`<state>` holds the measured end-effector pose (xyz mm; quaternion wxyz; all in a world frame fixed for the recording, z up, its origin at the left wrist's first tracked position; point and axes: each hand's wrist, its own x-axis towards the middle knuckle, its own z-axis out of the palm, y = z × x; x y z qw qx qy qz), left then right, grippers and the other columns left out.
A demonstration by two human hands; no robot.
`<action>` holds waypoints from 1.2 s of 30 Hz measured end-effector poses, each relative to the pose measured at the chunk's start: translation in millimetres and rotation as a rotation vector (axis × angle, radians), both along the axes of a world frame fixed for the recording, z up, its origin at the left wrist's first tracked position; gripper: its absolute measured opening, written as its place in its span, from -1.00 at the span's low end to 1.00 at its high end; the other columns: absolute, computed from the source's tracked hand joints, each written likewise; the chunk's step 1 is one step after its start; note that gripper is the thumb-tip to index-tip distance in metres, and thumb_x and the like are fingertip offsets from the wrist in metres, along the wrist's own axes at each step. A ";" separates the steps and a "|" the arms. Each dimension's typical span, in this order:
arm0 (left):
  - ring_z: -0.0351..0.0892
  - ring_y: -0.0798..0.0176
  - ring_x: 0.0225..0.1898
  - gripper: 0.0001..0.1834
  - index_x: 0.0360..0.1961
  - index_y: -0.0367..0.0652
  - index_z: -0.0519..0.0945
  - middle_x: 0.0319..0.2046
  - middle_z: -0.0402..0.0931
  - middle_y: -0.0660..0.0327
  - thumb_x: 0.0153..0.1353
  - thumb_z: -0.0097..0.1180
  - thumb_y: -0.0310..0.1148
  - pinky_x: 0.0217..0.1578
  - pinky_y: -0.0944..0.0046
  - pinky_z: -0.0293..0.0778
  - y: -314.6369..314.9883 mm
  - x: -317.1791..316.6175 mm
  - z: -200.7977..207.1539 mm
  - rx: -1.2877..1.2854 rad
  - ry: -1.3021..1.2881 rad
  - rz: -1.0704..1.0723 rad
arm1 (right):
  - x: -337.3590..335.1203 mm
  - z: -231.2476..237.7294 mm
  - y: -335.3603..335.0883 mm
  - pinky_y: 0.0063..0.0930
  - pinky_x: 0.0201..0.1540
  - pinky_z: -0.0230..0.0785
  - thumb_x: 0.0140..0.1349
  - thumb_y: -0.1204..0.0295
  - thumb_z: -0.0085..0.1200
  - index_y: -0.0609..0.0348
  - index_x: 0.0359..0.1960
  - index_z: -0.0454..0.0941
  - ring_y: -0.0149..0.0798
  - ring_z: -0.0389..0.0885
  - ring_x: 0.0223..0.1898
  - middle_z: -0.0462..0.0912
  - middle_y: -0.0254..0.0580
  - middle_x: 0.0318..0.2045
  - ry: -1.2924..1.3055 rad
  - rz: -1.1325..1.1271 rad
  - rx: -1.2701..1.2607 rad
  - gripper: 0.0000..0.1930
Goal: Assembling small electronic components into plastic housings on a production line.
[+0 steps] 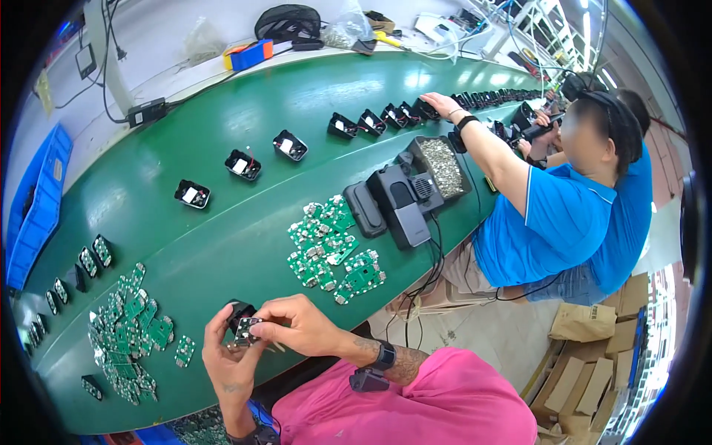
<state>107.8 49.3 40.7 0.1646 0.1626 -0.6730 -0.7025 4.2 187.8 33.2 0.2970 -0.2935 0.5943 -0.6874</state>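
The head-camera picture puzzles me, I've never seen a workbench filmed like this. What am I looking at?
It is one view from a camera on a person's head, looking down; the fisheye lens bends the edges. Their left hand and right hand together hold a small black housing with a circuit board. On the long green table lie piles of green circuit boards, a row of open black housings and a tray of screws. A co-worker in a blue shirt sits beside.

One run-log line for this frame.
left hand: holds black housing | right hand: on small board | green boards nearby
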 end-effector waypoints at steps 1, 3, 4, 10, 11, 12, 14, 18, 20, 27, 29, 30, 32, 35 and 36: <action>0.68 0.18 -0.12 -0.34 0.27 -0.33 0.34 0.10 0.47 -0.03 0.11 0.20 -0.75 -0.15 0.28 0.71 2.0 2.0 3.6 0.059 -0.014 -0.036 | -2.3 0.0 2.7 -0.61 -0.49 0.32 0.35 0.43 0.18 0.32 -0.25 0.62 -0.58 0.50 -0.52 0.62 -0.33 -0.50 0.004 -0.008 0.001 -0.84; 0.69 0.17 -0.12 -0.36 0.27 -0.33 0.36 0.09 0.47 -0.03 0.12 0.19 -0.75 -0.15 0.29 0.71 1.9 3.7 1.4 0.045 -0.029 -0.050 | -8.9 6.5 4.7 -0.61 -0.52 0.26 0.38 0.40 0.16 0.30 -0.37 0.60 -0.61 0.42 -0.56 0.57 -0.39 -0.57 -0.225 0.018 0.048 -0.79; 0.69 0.16 -0.11 -0.38 0.26 -0.33 0.37 0.09 0.48 -0.02 0.13 0.18 -0.75 -0.15 0.30 0.71 2.3 4.3 0.6 0.032 -0.046 -0.062 | -11.1 6.8 5.0 -0.61 -0.52 0.26 0.38 0.40 0.16 0.30 -0.37 0.60 -0.61 0.42 -0.56 0.57 -0.39 -0.57 -0.223 0.014 0.046 -0.79; 0.66 0.35 -0.18 -0.50 0.18 -0.35 0.47 0.01 0.56 0.05 0.17 0.14 -0.70 -0.24 0.42 0.63 9.4 -4.9 -8.9 -0.171 0.018 0.125 | -8.1 22.8 1.4 -0.52 -0.56 0.25 0.33 0.33 0.21 0.30 -0.44 0.57 -0.46 0.47 -0.64 0.57 -0.20 -0.64 0.217 -0.002 0.192 -0.72; 0.66 0.33 -0.17 -0.54 0.15 -0.36 0.51 -0.06 0.61 0.06 0.18 0.19 -0.67 -0.23 0.39 0.64 10.6 -5.3 -10.4 -0.166 0.031 0.224 | -6.0 29.7 1.5 -0.43 -0.50 0.33 0.30 0.35 0.22 0.29 -0.43 0.56 -0.31 0.57 -0.58 0.59 -0.06 -0.58 0.238 0.012 0.282 -0.75; 0.66 0.33 -0.17 -0.54 0.15 -0.36 0.51 -0.06 0.61 0.06 0.18 0.19 -0.67 -0.23 0.39 0.64 10.0 -4.8 -12.5 -0.168 0.026 0.230 | -4.4 28.9 1.1 -0.43 -0.50 0.33 0.30 0.35 0.22 0.29 -0.43 0.56 -0.31 0.57 -0.58 0.59 -0.06 -0.58 0.235 0.020 0.279 -0.75; 0.66 0.31 -0.13 -0.54 0.17 -0.34 0.52 -0.04 0.62 0.06 0.22 0.19 -0.61 -0.15 0.35 0.61 6.7 2.7 -16.4 -0.150 0.054 0.271 | 2.3 25.0 -4.3 -0.34 -0.43 0.40 0.30 0.36 0.20 0.26 -0.43 0.57 -0.18 0.62 -0.52 0.61 -0.05 -0.54 0.303 0.035 0.103 -0.77; 0.65 0.20 -0.01 -0.52 0.17 -0.31 0.53 0.03 0.62 0.02 0.19 0.05 -0.67 -0.01 0.27 0.56 9.8 -4.0 -15.7 -0.383 0.051 0.259 | 3.9 30.2 -0.7 -0.28 -0.43 0.43 0.31 0.38 0.14 0.22 -0.38 0.61 -0.06 0.62 -0.51 0.61 -0.03 -0.52 0.456 -0.052 0.230 -0.83; 0.66 0.25 -0.06 -0.44 0.21 -0.28 0.51 0.03 0.62 0.02 0.12 -0.03 -0.73 -0.12 0.31 0.58 16.2 -14.7 -10.9 -0.361 0.128 0.323 | 5.5 32.2 0.8 -0.38 -0.49 0.39 0.29 0.42 0.16 0.26 -0.40 0.63 -0.24 0.60 -0.57 0.63 -0.08 -0.53 0.438 -0.162 0.260 -0.84; 0.62 0.32 -0.07 -0.40 0.32 -0.27 0.38 0.10 0.53 -0.01 0.21 -0.03 -0.73 -0.20 0.36 0.62 3.6 -2.7 3.1 0.056 0.114 0.100 | 7.5 32.8 -9.7 -0.41 -0.57 0.27 0.31 0.44 0.18 0.29 -0.46 0.56 -0.30 0.45 -0.66 0.55 -0.11 -0.62 0.416 -0.195 0.293 -0.80; 0.61 0.28 -0.04 -0.44 0.32 -0.27 0.36 0.10 0.51 -0.01 0.26 -0.01 -0.68 -0.21 0.34 0.65 -1.2 1.5 3.4 0.165 0.133 0.073 | 7.1 35.1 -11.4 -0.40 -0.58 0.27 0.31 0.44 0.19 0.28 -0.48 0.55 -0.30 0.46 -0.66 0.55 -0.12 -0.63 0.403 -0.195 0.317 -0.78; 0.61 0.23 -0.01 -0.47 0.32 -0.27 0.34 0.11 0.49 -0.01 0.31 0.02 -0.62 -0.22 0.32 0.69 -2.3 3.6 3.5 0.275 0.153 0.039 | 7.9 35.9 -11.5 -0.40 -0.58 0.27 0.31 0.43 0.19 0.28 -0.50 0.54 -0.30 0.47 -0.66 0.54 -0.13 -0.63 0.390 -0.202 0.342 -0.76; 0.64 0.22 -0.08 -0.53 0.30 -0.27 0.35 0.07 0.50 -0.01 0.36 0.01 -0.55 -0.29 0.34 0.70 1.9 1.5 3.6 0.233 0.115 0.081 | 9.4 28.2 -9.9 -0.46 -0.61 0.20 0.31 0.41 0.20 0.27 -0.50 0.53 -0.41 0.42 -0.68 0.52 -0.23 -0.67 0.492 -0.218 0.343 -0.76; 0.69 0.23 -0.23 -0.61 0.24 -0.27 0.36 0.01 0.52 -0.01 0.43 -0.01 -0.44 -0.42 0.39 0.68 4.1 -2.5 5.6 0.221 0.050 0.137 | 8.9 19.4 -11.4 -0.51 -0.61 0.20 0.32 0.41 0.18 0.26 -0.36 0.54 -0.49 0.42 -0.66 0.51 -0.31 -0.68 0.568 -0.228 0.370 -0.83; 0.70 0.26 -0.32 -0.64 0.21 -0.28 0.36 -0.02 0.53 -0.01 0.45 -0.02 -0.41 -0.49 0.43 0.65 4.7 -3.7 6.0 0.252 0.021 0.153 | 7.7 18.6 -11.9 -0.49 -0.58 0.26 0.33 0.42 0.16 0.27 -0.23 0.57 -0.46 0.47 -0.63 0.53 -0.28 -0.64 0.541 -0.222 0.397 -0.85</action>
